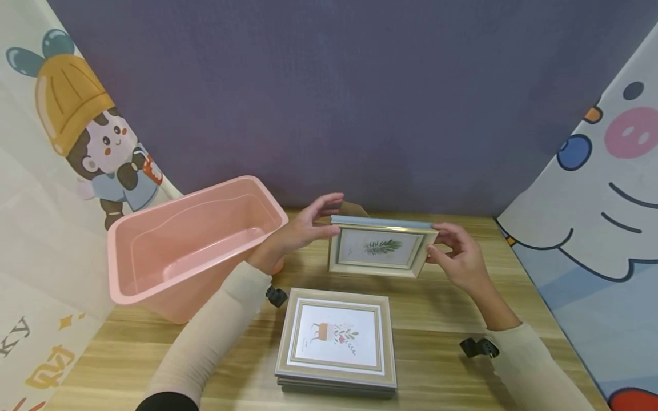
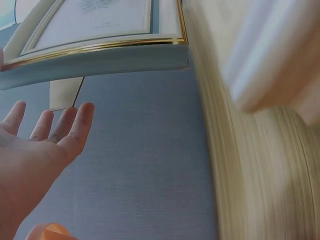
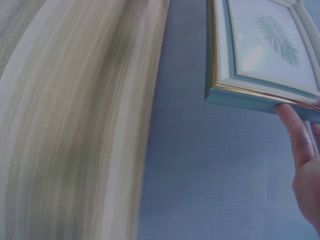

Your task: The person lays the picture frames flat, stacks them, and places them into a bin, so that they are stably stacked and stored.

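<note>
A picture frame [image 1: 377,249] with a green leaf print is held tilted above the table, its pale blue-grey edge uppermost. My right hand [image 1: 461,261] grips its right side, thumb in front and fingers behind. At the opposite corner my left hand [image 1: 303,226] has its thumb tip right at the edge. In the left wrist view the left fingers [image 2: 75,135] are spread and fairly straight, apart from the back. A brown stand flap [image 1: 354,209] sticks out behind the frame. Below lies a stack of picture frames [image 1: 336,337], the top one showing a plant in an orange pot.
On the left stands a pink plastic bin [image 1: 195,285], with my left forearm passing in front of it. The wood-grain table [image 1: 437,319] ends at a dark blue-grey back panel [image 1: 334,103]. Cartoon-printed sheets [image 1: 581,228] flank both sides.
</note>
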`<state>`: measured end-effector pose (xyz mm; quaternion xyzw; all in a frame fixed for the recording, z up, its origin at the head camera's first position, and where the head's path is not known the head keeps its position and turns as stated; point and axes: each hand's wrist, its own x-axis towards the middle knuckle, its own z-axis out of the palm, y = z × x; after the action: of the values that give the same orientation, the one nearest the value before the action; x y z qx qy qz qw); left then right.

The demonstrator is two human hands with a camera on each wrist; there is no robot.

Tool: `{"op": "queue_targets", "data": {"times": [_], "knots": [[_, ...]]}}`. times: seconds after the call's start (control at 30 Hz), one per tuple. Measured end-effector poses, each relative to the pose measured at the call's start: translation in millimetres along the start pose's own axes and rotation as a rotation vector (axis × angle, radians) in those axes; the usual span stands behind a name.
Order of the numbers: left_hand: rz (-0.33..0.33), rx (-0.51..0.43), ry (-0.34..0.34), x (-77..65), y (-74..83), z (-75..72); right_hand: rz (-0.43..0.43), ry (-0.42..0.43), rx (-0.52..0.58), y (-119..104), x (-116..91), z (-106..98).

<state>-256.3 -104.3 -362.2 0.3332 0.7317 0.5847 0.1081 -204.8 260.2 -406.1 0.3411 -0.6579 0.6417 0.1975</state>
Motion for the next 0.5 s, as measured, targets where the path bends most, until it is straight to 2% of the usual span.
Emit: {"op": "queue_targets", "data": {"times": [0.27,0.5], "knots": [[0.001,0.105,0.072,-2.9,4.8,3.5,-0.011,-0.005,0.006,1.1,0.0,-0.3],[0.018,0.146,0.123,-6.7,9.1,7.6,-0.008,0.000,0.007,1.3,-1.1,0.3]]}}
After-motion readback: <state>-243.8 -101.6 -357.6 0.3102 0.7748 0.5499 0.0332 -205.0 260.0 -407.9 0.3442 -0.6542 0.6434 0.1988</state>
